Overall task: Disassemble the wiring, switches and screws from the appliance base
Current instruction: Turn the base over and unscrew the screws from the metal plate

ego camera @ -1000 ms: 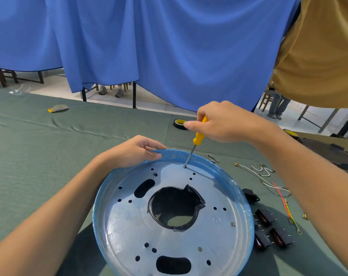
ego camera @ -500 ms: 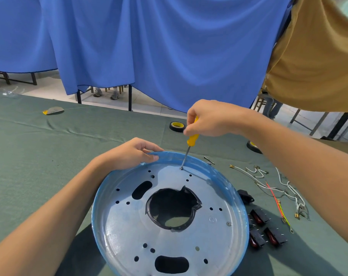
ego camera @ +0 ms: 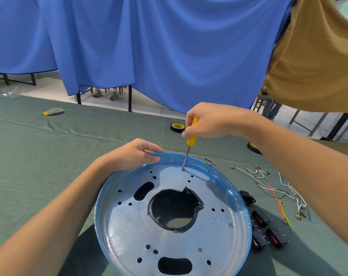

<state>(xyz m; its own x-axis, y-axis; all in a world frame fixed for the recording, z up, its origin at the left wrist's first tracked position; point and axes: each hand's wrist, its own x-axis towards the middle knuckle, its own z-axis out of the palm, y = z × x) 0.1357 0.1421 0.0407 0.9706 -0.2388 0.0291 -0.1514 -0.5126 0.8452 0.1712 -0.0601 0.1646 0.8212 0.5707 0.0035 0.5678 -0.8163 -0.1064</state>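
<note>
R hand [ego camera: 211, 121] gripped the screwdriver [ego camera: 192, 134], tip on a screw [ego camera: 182, 169] by the far rim. L hand [ego camera: 133, 154] pinched that rim of the base [ego camera: 215, 242], which lay on the table [ego camera: 39, 156]. Base looked light, stiff, thin sheet w/ prob. sharp edges, so best held by the rim. Stamped mark unreadable.

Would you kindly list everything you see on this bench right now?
base: one, silver with blue rim, centre of cloth
screws: two, silver, in base
screwdriver: one, yellow handle, tip on the screw near the far rim
switches: at least four, black and red, right of base
wires: several, white, red, yellow-green, far right
tape rolls: two, black and yellow, behind base
table cloth: one, green
curtain: one, blue, behind
left hand: holds base's far rim
right hand: grips screwdriver handle
</note>
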